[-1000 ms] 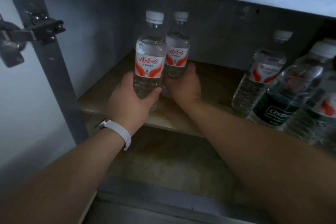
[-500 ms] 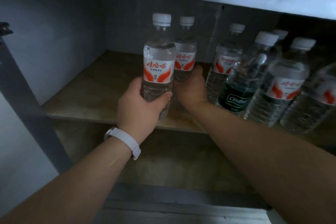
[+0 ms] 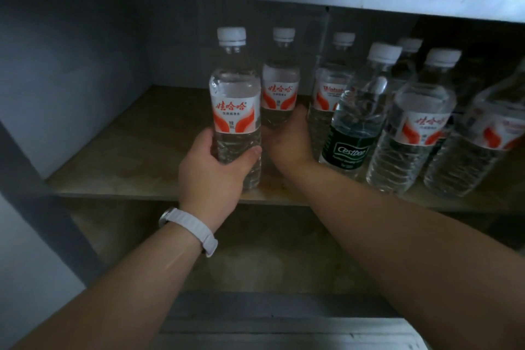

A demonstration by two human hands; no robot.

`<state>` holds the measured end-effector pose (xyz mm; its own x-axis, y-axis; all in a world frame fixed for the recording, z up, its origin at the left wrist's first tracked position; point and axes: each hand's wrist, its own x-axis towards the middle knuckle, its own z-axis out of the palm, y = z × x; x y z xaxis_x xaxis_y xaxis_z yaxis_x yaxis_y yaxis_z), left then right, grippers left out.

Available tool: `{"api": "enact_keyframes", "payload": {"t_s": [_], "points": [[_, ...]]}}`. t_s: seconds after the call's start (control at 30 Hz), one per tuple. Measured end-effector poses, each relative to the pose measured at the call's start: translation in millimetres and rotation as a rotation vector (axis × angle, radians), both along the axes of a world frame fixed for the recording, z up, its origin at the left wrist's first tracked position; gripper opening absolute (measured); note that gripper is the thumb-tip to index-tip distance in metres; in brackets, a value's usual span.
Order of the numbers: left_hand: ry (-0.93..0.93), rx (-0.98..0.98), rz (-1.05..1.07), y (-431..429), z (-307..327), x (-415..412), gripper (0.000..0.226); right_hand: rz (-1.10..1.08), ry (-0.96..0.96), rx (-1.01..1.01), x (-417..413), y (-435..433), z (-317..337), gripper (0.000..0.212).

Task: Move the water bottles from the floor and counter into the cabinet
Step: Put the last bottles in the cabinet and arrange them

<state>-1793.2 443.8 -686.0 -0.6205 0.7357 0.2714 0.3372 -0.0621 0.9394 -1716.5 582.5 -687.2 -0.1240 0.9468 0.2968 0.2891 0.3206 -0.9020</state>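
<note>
My left hand (image 3: 211, 170) curls round the low body of the front bottle (image 3: 235, 111), upright by the shelf's (image 3: 127, 150) front edge. My right hand (image 3: 287, 142) wraps the base of the back bottle (image 3: 279, 88), at its 1 o'clock. Other bottles (image 3: 358, 116) crowd in at 3 o'clock; bare board runs to the wall (image 3: 71, 79) at 9.

Left hand (image 3: 207, 170): fingers hidden behind front red-label bottle (image 3: 235, 111). Right hand (image 3: 287, 142): fingers hidden behind rear red-label bottle (image 3: 279, 85), whose base is covered. Rightmost bottle (image 3: 483, 145) cut off by frame edge. Back-row bottle (image 3: 409, 45) mostly hidden behind Cestbon bottle (image 3: 358, 111).
</note>
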Motion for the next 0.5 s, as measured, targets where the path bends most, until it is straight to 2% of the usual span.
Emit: {"api": "enact_keyframes", "payload": {"t_s": [0.13,0.2,0.3,0.4,0.5], "points": [[-0.004,0.003,0.006,1.4,-1.8,-1.3,0.050,0.040,0.007,0.044,1.2,-1.7,-5.4,0.056],[-0.008,0.003,0.016,2.8,-2.0,-1.8,0.049,0.050,0.006,0.044,6.3,-11.8,-1.7,0.053],[-0.018,-0.001,0.009,4.5,-1.1,0.1,0.043,0.096,0.053,-0.034,21.0,-33.5,2.4,0.050],[0.007,-0.003,-0.005,6.6,-0.2,7.4,0.040,0.159,0.109,-0.088,41.9,-59.8,1.1,0.033],[0.035,-0.006,-0.014,9.5,0.4,20.1,0.040,0.187,0.143,-0.118,59.1,-80.7,-5.9,0.045]]}}
